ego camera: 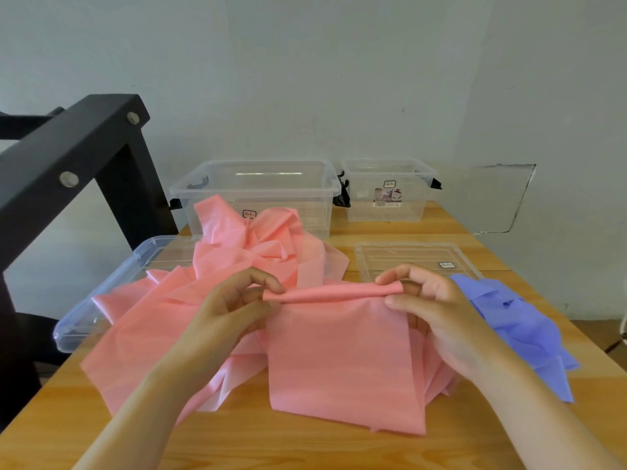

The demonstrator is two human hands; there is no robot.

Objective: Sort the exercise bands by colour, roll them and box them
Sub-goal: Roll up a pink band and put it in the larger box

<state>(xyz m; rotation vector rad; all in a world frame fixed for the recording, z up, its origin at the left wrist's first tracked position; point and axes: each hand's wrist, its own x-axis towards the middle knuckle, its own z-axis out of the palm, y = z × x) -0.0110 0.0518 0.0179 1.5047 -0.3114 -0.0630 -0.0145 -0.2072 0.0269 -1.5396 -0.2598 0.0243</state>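
Observation:
A wide pink band [342, 361] lies flat toward me over a heap of pink bands [251, 252] on the wooden table. Its far end is turned into a thin roll [332, 293]. My left hand [234, 310] pinches the roll's left end and my right hand [431, 307] pinches its right end, fingers curled over it. A pile of purple-blue bands [519, 327] lies to the right, partly behind my right wrist. Two clear plastic boxes stand at the back: a larger one [258, 188] and a smaller one [386, 188].
One clear lid [101, 307] lies at the left under the pink heap, another [414, 259] at the right behind the purple pile. A black metal frame [78, 154] rises at the left. Bare table [305, 449] shows near me.

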